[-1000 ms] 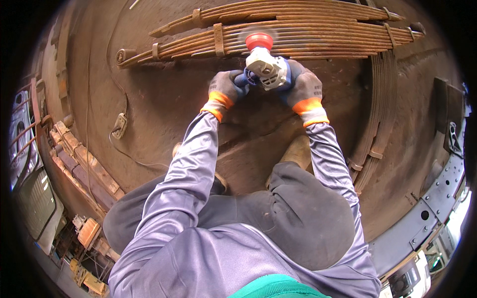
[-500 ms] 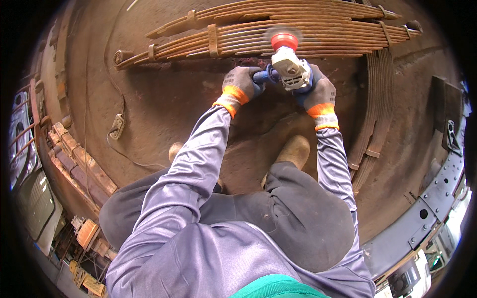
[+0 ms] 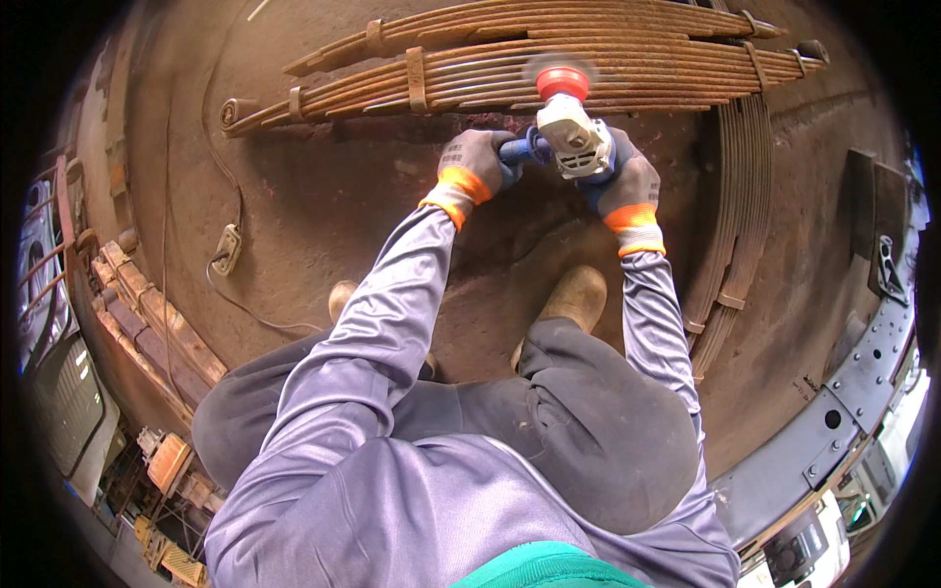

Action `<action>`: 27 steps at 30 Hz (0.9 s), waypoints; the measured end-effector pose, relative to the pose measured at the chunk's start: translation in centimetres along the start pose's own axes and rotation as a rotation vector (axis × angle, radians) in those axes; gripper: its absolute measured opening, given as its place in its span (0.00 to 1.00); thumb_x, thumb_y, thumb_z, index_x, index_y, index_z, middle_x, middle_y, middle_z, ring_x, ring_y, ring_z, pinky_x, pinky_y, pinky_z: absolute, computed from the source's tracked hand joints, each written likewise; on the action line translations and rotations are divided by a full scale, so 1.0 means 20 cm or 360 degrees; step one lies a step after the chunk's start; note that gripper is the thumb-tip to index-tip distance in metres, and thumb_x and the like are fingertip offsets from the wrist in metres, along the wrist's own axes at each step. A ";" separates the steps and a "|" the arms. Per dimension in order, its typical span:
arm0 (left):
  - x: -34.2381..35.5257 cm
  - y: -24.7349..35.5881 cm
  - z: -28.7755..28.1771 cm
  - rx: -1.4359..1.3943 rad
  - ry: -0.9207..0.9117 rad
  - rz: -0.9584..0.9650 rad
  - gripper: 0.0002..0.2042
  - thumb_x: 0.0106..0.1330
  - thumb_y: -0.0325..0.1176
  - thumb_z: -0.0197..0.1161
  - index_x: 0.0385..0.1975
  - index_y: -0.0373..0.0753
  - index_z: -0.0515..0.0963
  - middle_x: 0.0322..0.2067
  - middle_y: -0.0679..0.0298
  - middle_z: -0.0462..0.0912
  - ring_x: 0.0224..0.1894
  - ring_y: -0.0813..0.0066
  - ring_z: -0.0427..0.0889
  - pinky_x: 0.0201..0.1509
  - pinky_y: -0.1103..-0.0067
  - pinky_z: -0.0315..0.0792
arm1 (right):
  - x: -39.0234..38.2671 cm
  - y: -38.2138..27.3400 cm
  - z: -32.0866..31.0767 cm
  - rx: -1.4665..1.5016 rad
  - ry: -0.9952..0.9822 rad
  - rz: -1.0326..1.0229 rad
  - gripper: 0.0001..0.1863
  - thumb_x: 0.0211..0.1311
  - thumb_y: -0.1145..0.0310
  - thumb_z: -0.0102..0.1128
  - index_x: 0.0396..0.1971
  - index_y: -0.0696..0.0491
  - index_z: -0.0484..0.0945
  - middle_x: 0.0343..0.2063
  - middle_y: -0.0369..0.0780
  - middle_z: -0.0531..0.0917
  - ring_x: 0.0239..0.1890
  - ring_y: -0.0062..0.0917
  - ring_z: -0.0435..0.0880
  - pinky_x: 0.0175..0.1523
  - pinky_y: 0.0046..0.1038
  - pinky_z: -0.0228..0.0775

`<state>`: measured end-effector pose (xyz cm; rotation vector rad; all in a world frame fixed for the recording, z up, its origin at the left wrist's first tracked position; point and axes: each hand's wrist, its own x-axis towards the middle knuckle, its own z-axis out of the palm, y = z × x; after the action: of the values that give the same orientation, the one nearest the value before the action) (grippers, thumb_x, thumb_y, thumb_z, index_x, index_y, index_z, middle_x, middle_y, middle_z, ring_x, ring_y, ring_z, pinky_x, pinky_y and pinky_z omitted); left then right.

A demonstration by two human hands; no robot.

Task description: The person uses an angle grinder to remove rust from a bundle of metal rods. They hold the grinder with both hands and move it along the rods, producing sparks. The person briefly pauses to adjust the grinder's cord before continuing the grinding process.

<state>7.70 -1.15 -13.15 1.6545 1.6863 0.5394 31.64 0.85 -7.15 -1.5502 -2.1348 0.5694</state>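
Both gloved hands hold an angle grinder (image 3: 570, 135) with a pale metal head and a blue body. My left hand (image 3: 474, 165) is wrapped round its blue side handle, and my right hand (image 3: 629, 178) grips the body. A red cup-shaped attachment (image 3: 562, 83) at the front end is blurred at its rim, as in spinning. It is held against the side of a rusty leaf spring (image 3: 470, 86), whose leaves look brighter left of the tool. A second rusty leaf spring (image 3: 441, 31) lies just behind it.
Another leaf spring (image 3: 730, 196) stretches along the floor to my right. A power socket box (image 3: 227, 250) with a cable lies at left, near a stack of rusty bars (image 3: 157, 309). A riveted grey metal beam (image 3: 823, 431) curves along the right side.
The grinder and both hands stay in nearly the same place at the leaf spring. The whole view has shifted very slightly.
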 end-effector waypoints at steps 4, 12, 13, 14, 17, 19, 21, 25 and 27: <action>0.00 -0.01 0.01 -0.0057 0.0006 0.0020 0.10 0.55 0.42 0.72 0.35 0.49 0.90 0.31 0.53 0.88 0.36 0.48 0.88 0.39 0.64 0.81 | 0.00 0.02 0.01 -0.0005 0.0040 -0.0059 0.28 0.47 0.64 0.79 0.52 0.44 0.82 0.46 0.43 0.89 0.50 0.44 0.88 0.54 0.40 0.81; -0.06 -0.03 0.01 -0.0087 -0.0052 -0.0117 0.12 0.55 0.44 0.71 0.39 0.54 0.89 0.35 0.56 0.89 0.39 0.49 0.88 0.45 0.61 0.82 | 0.01 -0.05 0.00 -0.0014 -0.0037 -0.0083 0.30 0.48 0.67 0.82 0.54 0.49 0.83 0.45 0.47 0.89 0.48 0.46 0.89 0.52 0.37 0.82; -0.06 -0.04 0.02 -0.0063 -0.0051 -0.0118 0.12 0.55 0.44 0.71 0.39 0.54 0.89 0.35 0.56 0.89 0.39 0.49 0.88 0.45 0.61 0.82 | 0.01 -0.05 0.00 -0.0030 -0.0050 -0.0074 0.30 0.48 0.67 0.82 0.55 0.49 0.83 0.45 0.47 0.89 0.48 0.45 0.89 0.52 0.37 0.82; -0.07 -0.03 0.02 -0.0036 -0.0052 -0.0119 0.12 0.55 0.44 0.71 0.40 0.54 0.89 0.35 0.56 0.89 0.39 0.49 0.88 0.44 0.61 0.82 | 0.01 -0.05 0.01 -0.0012 -0.0047 -0.0085 0.30 0.48 0.67 0.82 0.55 0.49 0.83 0.45 0.47 0.89 0.48 0.45 0.89 0.52 0.37 0.82; -0.08 -0.04 0.00 -0.0062 -0.0022 -0.0129 0.12 0.55 0.44 0.71 0.39 0.55 0.90 0.34 0.57 0.89 0.38 0.50 0.88 0.44 0.61 0.82 | 0.00 -0.04 0.02 0.0039 -0.0020 -0.0116 0.29 0.47 0.65 0.82 0.53 0.47 0.83 0.45 0.46 0.89 0.48 0.45 0.89 0.52 0.38 0.81; -0.08 -0.04 -0.01 -0.0052 -0.0039 -0.0147 0.12 0.55 0.44 0.71 0.39 0.56 0.90 0.34 0.57 0.89 0.38 0.50 0.88 0.45 0.61 0.82 | 0.01 -0.03 0.04 0.0070 0.0021 -0.0137 0.27 0.46 0.61 0.82 0.50 0.44 0.83 0.44 0.42 0.89 0.47 0.43 0.88 0.52 0.41 0.81; -0.09 -0.06 -0.02 -0.0051 -0.0032 -0.0158 0.12 0.55 0.44 0.71 0.39 0.56 0.90 0.34 0.57 0.89 0.38 0.50 0.88 0.45 0.61 0.82 | 0.01 -0.05 0.05 0.0024 -0.0006 -0.0131 0.28 0.46 0.61 0.82 0.50 0.44 0.83 0.43 0.42 0.89 0.47 0.43 0.88 0.52 0.40 0.81; -0.10 -0.06 -0.02 -0.0101 0.0061 -0.0093 0.11 0.55 0.43 0.72 0.37 0.52 0.90 0.31 0.55 0.88 0.36 0.49 0.88 0.42 0.63 0.81 | 0.01 -0.07 0.05 0.0000 -0.0025 -0.0127 0.28 0.47 0.64 0.81 0.52 0.43 0.83 0.44 0.42 0.89 0.48 0.44 0.88 0.53 0.40 0.81; -0.11 -0.06 -0.03 -0.0104 0.0107 -0.0064 0.10 0.55 0.42 0.72 0.36 0.50 0.90 0.30 0.54 0.88 0.35 0.49 0.88 0.40 0.64 0.81 | 0.02 -0.07 0.06 0.0033 -0.0054 -0.0148 0.30 0.47 0.66 0.82 0.54 0.47 0.83 0.45 0.45 0.89 0.49 0.45 0.88 0.53 0.38 0.81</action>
<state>6.33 -3.32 -13.22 1.5682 1.7280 0.6302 29.81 0.74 -7.31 -1.4320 -2.2061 0.5882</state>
